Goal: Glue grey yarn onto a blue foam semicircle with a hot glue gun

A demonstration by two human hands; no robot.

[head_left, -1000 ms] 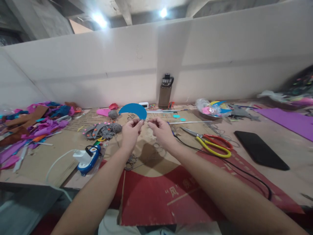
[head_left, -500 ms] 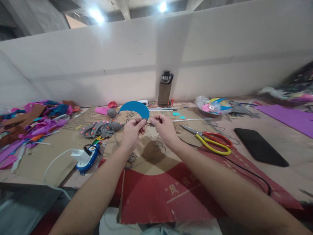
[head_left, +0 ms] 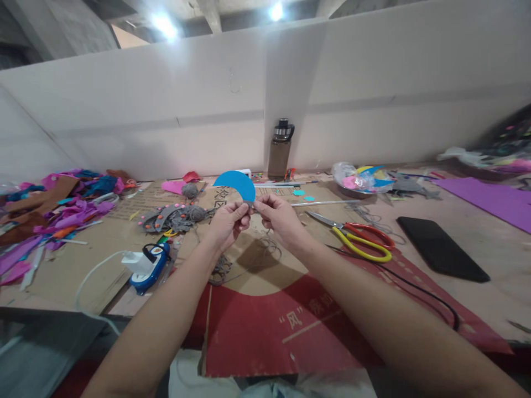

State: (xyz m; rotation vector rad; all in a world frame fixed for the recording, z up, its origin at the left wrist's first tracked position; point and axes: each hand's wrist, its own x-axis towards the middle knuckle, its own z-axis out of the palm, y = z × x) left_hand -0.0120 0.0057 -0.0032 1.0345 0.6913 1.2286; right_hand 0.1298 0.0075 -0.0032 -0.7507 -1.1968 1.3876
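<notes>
A blue crescent-shaped cutout [head_left: 238,182] is held up over the cardboard, its lower tip between my two hands. My left hand [head_left: 229,222] is closed, thumb and forefinger pinching the cutout near that tip. Right beside it, my right hand [head_left: 277,215] is closed in a pinch at the same tip. Whatever lies between the right fingertips is hidden. Loose grey thread [head_left: 270,249] trails on the cardboard below the hands, and a coil of grey thread [head_left: 220,271] lies near my left wrist.
Scissors [head_left: 360,237] with red and yellow handles and a black phone [head_left: 442,249] lie on the right. A bottle [head_left: 279,149] stands by the wall, a bowl [head_left: 352,190] to its right. At left are a blue power strip [head_left: 151,271] and coloured scraps [head_left: 62,204].
The blue crescent has turned and shifted slightly right, now looking narrower and brighter. Both hands remain close together at its tip, with the left hand moved slightly right.
</notes>
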